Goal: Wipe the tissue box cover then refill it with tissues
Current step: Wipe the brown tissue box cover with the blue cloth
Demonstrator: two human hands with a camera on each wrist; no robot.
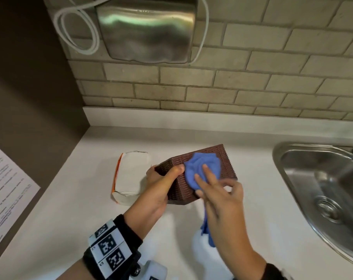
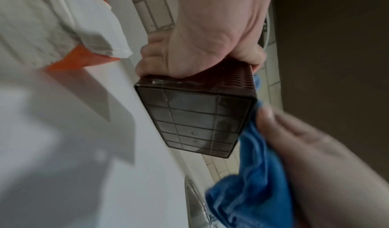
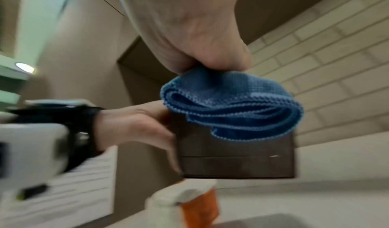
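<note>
White countertop [image 1: 252, 158] runs under a wall of pale brick-shaped tiles [image 1: 272, 81], with one steel sink [image 1: 305, 178] set into it at the right and one steel hand dryer [image 1: 147, 31] mounted on the wall at the far left, a white cord [image 1: 76, 27] looped beside it. One printed sheet [image 1: 8, 186] hangs on the dark panel at the left edge.

One brown woven-pattern tissue box cover [image 1: 210, 190] is held tilted above the counter, near the middle. The left hand [image 1: 159, 190] grips its left end, thumb across the top face and fingers curled round the far side; the left wrist view shows the cover's gridded underside [image 2: 195, 123] lifted clear of the counter. The right hand [image 1: 222, 203] presses one blue cloth [image 1: 202, 168] against the top face with straight fingers [image 1: 210, 174], while the cloth's tail hangs down beneath the palm. One pack of white tissues [image 1: 131, 176] in orange-edged wrapping lies flat on the counter just left of the cover. Each wrist carries one dark band; the left one bears black-and-white markers [image 1: 109, 247].
</note>
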